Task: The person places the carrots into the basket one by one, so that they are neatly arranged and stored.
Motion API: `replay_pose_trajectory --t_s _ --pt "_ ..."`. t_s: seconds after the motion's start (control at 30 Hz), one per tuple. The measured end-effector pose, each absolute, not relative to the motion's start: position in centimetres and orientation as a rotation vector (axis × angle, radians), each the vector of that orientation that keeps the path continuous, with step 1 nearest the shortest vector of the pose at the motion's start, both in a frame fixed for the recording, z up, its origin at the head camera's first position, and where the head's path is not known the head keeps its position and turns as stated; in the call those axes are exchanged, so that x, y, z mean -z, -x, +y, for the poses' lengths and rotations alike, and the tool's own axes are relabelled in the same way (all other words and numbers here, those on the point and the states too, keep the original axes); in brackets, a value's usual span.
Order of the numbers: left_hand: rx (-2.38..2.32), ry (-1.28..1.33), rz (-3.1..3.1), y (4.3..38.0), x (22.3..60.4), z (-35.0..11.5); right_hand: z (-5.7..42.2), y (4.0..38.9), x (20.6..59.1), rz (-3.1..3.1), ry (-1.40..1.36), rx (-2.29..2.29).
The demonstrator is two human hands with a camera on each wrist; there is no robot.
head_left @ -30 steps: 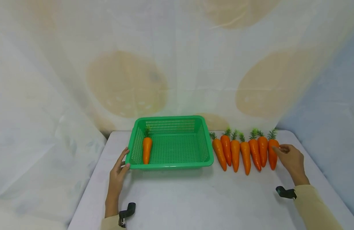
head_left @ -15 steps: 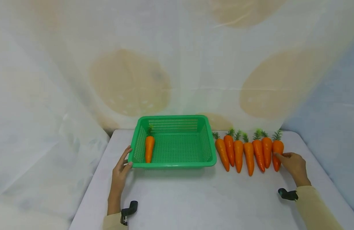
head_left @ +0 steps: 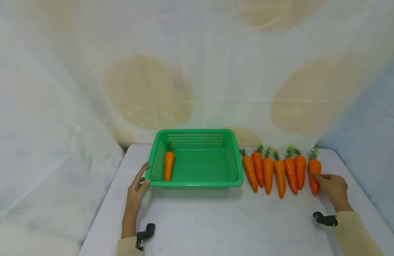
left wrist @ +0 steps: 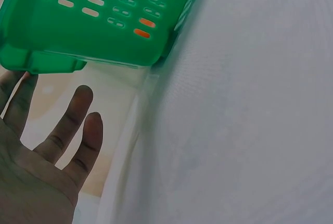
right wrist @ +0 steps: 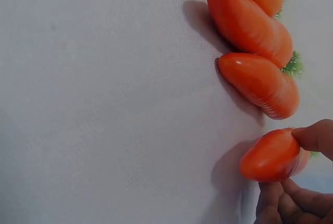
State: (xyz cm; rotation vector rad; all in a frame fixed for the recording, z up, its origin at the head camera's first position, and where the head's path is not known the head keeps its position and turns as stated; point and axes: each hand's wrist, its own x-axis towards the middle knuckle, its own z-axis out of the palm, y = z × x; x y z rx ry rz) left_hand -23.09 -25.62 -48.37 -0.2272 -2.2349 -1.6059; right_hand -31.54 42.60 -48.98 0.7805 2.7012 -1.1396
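My right hand (head_left: 334,186) pinches the rightmost carrot (head_left: 314,167) between thumb and fingers, and the right wrist view shows the carrot (right wrist: 273,156) with its tip tilted off the white cloth. At the left, my left hand (head_left: 136,193) touches the rim of a green plastic basket (head_left: 197,184) near its front left corner. In the left wrist view, straight fingers (left wrist: 73,122) of that hand lie below the basket's rim, two of them apart from it. One carrot (head_left: 169,165) lies inside the basket along its left wall, leafy top pointing away.
Several more carrots (head_left: 280,177) lie in a row between the basket and my right hand, green tops toward the back. White cloth covers the table (head_left: 229,224). A patterned curtain (head_left: 200,71) hangs close behind the basket.
The whole view has shifted a little. My right hand has drawn the rightmost carrot slightly toward me and away from its neighbour. The left hand stays at the basket.
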Motion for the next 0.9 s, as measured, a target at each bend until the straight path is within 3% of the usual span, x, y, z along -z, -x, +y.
replay_pose_trajectory --t_s 0.53,0.9 --pt "1.626 0.278 -2.208 23.4 48.5 -25.7 41.0 29.0 45.8 2.736 -0.721 1.187" --pt "1.624 0.256 -2.216 23.0 48.2 -25.6 38.3 29.5 43.2 2.793 -0.655 1.199"
